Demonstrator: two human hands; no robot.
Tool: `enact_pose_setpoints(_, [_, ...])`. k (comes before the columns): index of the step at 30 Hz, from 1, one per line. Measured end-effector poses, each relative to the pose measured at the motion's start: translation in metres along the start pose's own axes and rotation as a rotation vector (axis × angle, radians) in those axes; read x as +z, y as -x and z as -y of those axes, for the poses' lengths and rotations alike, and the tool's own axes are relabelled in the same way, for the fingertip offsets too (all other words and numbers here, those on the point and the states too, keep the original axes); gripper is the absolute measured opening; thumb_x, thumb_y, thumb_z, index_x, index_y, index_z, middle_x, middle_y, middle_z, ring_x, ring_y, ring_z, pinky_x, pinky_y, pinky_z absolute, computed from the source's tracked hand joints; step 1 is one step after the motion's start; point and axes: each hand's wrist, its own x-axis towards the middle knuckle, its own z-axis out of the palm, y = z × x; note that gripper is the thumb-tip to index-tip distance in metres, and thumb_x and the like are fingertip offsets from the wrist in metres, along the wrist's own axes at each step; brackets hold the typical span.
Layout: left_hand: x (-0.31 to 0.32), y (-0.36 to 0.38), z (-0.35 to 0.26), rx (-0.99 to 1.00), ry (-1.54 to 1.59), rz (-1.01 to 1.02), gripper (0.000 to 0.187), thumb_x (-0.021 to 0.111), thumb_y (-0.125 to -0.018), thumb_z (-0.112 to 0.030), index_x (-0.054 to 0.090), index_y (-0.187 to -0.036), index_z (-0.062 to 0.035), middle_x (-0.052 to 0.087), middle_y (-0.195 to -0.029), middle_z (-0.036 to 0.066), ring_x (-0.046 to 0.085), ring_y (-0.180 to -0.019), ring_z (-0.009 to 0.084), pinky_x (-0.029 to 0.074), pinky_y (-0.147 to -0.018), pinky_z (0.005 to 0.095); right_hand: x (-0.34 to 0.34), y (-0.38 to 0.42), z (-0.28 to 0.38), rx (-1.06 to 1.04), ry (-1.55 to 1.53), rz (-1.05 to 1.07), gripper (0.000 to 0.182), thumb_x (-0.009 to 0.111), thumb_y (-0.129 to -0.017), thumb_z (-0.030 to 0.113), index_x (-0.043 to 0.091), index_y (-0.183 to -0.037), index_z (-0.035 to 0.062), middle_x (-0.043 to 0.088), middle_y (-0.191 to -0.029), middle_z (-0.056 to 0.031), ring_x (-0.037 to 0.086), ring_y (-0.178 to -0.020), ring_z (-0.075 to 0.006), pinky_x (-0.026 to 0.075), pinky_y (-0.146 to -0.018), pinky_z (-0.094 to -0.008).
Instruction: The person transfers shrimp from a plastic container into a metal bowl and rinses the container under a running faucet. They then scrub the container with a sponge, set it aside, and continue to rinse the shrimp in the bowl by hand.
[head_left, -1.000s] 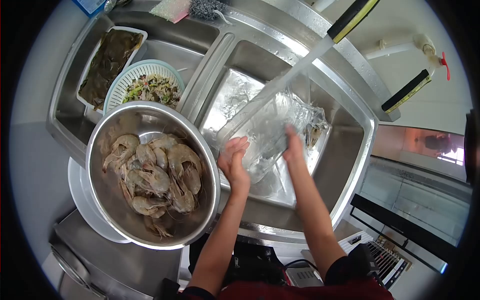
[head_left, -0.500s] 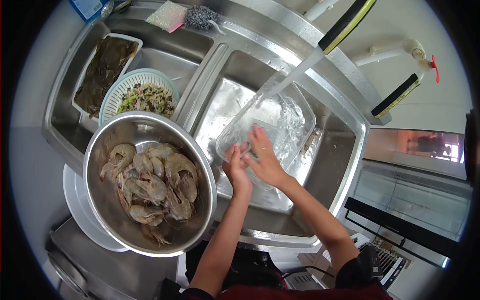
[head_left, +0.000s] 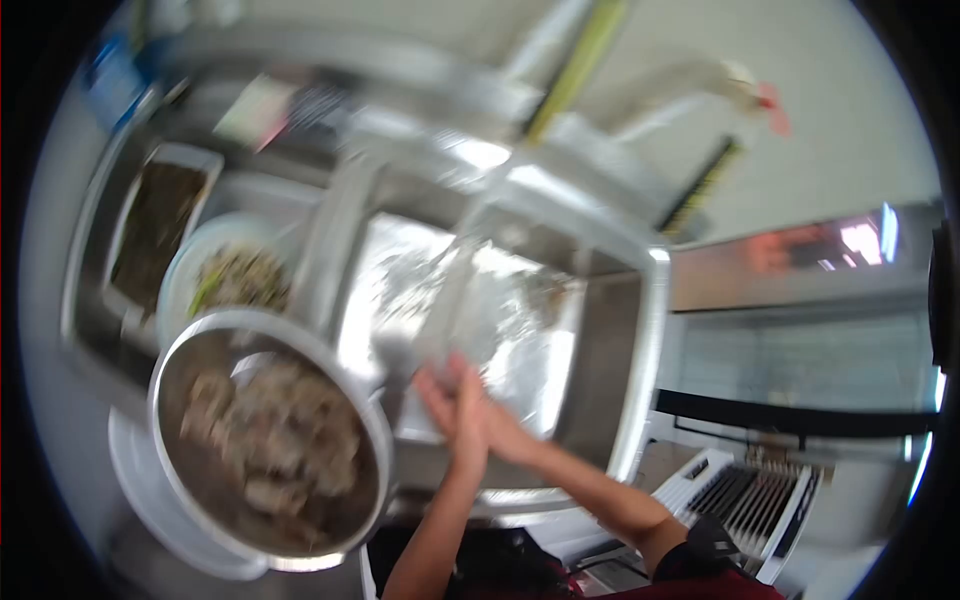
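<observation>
Motion blurs the view. My left hand (head_left: pixel 455 415) and my right hand (head_left: pixel 495 425) touch palm to palm above the near part of the right sink basin (head_left: pixel 610 350), fingers stretched out, with nothing visible held. Water streams beyond my fingertips from the hose (head_left: pixel 575 75). The clear plastic container in that basin is too smeared to outline. Left of my hands, a steel bowl (head_left: pixel 375 440) holds several raw shrimp (head_left: pixel 285 440).
In the left basin are a white tray of dark contents (head_left: pixel 155 230) and a pale blue strainer (head_left: pixel 178 275) with food scraps (head_left: pixel 240 280). A sponge (head_left: pixel 255 110) and steel scrubber (head_left: pixel 318 105) lie on the back ledge. A white basin (head_left: pixel 150 500) sits under the bowl.
The whole view has shifted and blurred, the sink now lying further left. My hands have come together palm to palm, nearer the sink's front edge, away from the clear container.
</observation>
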Motion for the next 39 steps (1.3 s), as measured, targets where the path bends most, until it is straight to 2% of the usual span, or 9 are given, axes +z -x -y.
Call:
enact_pose_setpoints(6, [0.023, 0.024, -0.031, -0.165, 0.416, 0.3, 0.045, 0.027, -0.088, -0.034, 0.031, -0.121, -0.0029, 0.04, -0.115, 0.01, 0.036, -0.106, 0.0191, 0.024, -0.091, 0.0315, -0.042, 0.021, 0.06, -0.064, 0.221, -0.614, 0.018, 0.052, -0.07, 0.002, 0.048, -0.087, 0.0031, 0.055, -0.077, -0.0127, 0.056, -0.072, -0.0215, 0.042, -0.062, -0.0283])
enact_pose_setpoints(11, [-0.025, -0.082, 0.032, 0.166, -0.222, -0.029, 0.054, 0.031, -0.086, -0.039, 0.035, -0.116, 0.0056, 0.039, -0.117, 0.017, 0.033, -0.112, 0.0249, 0.02, -0.096, 0.036, -0.158, -0.017, 0.062, 0.02, 0.157, -0.585, 0.041, 0.045, -0.08, 0.041, 0.054, -0.077, 0.0006, 0.055, -0.067, -0.0114, 0.051, -0.063, -0.0192, 0.04, -0.062, -0.0298])
enact_pose_setpoints(13, [-0.017, -0.085, 0.007, -0.515, 0.248, 0.154, 0.061, 0.033, -0.083, -0.047, 0.038, -0.113, 0.0053, 0.05, -0.095, 0.011, 0.047, -0.089, 0.0179, 0.039, -0.078, 0.0316, -0.182, -0.043, 0.057, 0.1, 0.198, -0.493, 0.059, 0.035, -0.079, 0.055, 0.056, -0.078, -0.0007, 0.054, -0.067, -0.0104, 0.05, -0.066, -0.0189, 0.04, -0.064, -0.031])
enact_pose_setpoints(15, [-0.044, -0.101, 0.032, -0.487, 0.315, 0.567, 0.068, 0.036, -0.08, -0.054, 0.036, -0.114, 0.0051, 0.043, -0.072, 0.0, 0.042, -0.056, 0.0082, 0.038, -0.048, 0.0224, -0.204, -0.081, 0.038, 0.083, 0.372, -0.501, 0.06, 0.034, -0.079, 0.054, 0.058, -0.082, -0.0007, 0.055, -0.072, -0.0155, 0.05, -0.069, -0.022, 0.041, -0.068, -0.0352])
enact_pose_setpoints(16, [-0.016, -0.083, 0.009, -0.544, 0.269, 0.17, 0.063, 0.038, -0.079, -0.054, 0.041, -0.107, 0.0019, 0.029, -0.059, -0.006, 0.023, -0.041, 0.0045, 0.021, -0.034, 0.0181, -0.21, -0.092, 0.052, 0.147, 0.347, -0.425, 0.053, 0.037, -0.081, 0.049, 0.057, -0.09, 0.0008, 0.057, -0.081, -0.0153, 0.049, -0.077, -0.0195, 0.039, -0.074, -0.0331])
enact_pose_setpoints(21, [0.008, -0.078, -0.017, -0.353, 0.241, -0.191, 0.041, 0.036, -0.082, -0.05, 0.034, -0.06, -0.0156, 0.028, -0.049, -0.005, 0.026, -0.039, 0.0053, 0.018, -0.034, 0.0216, -0.157, -0.101, 0.083, -0.262, 0.684, -0.455, 0.046, 0.043, -0.082, 0.031, 0.04, -0.114, -0.0021, 0.045, -0.112, -0.0198, 0.043, -0.104, -0.0265, 0.032, -0.088, -0.032])
enact_pose_setpoints(26, [0.022, -0.083, 0.023, -0.081, 0.388, -0.186, 0.04, 0.034, -0.083, -0.049, 0.048, -0.085, -0.0108, 0.036, -0.056, -0.005, 0.033, -0.042, 0.0041, 0.023, -0.033, 0.0186, -0.041, -0.074, 0.065, -0.582, 1.102, 0.144, 0.065, 0.047, -0.076, 0.037, 0.024, -0.125, -0.0004, 0.026, -0.129, -0.0175, 0.024, -0.12, -0.0304, 0.014, -0.099, -0.0406])
enact_pose_setpoints(31, [0.03, -0.065, -0.025, -0.308, 0.309, -0.268, 0.044, 0.031, -0.085, -0.046, 0.03, -0.056, -0.0133, 0.03, -0.044, -0.003, 0.027, -0.032, 0.0085, 0.021, -0.029, 0.0231, -0.099, -0.144, 0.074, -0.491, 1.157, -0.234, 0.058, 0.042, -0.079, 0.03, 0.023, -0.126, 0.003, 0.025, -0.13, -0.0148, 0.023, -0.12, -0.0296, 0.015, -0.099, -0.0426])
enact_pose_setpoints(39, [0.028, -0.058, -0.019, -0.233, 0.412, -0.235, 0.046, 0.028, -0.086, -0.046, 0.031, -0.053, -0.0125, 0.03, -0.042, -0.002, 0.029, -0.033, 0.0096, 0.023, -0.031, 0.0225, -0.085, -0.107, 0.059, -0.36, 1.324, -0.06, 0.056, 0.039, -0.081, 0.033, 0.024, -0.125, 0.0008, 0.025, -0.129, -0.0166, 0.022, -0.121, -0.0292, 0.017, -0.098, -0.0412])
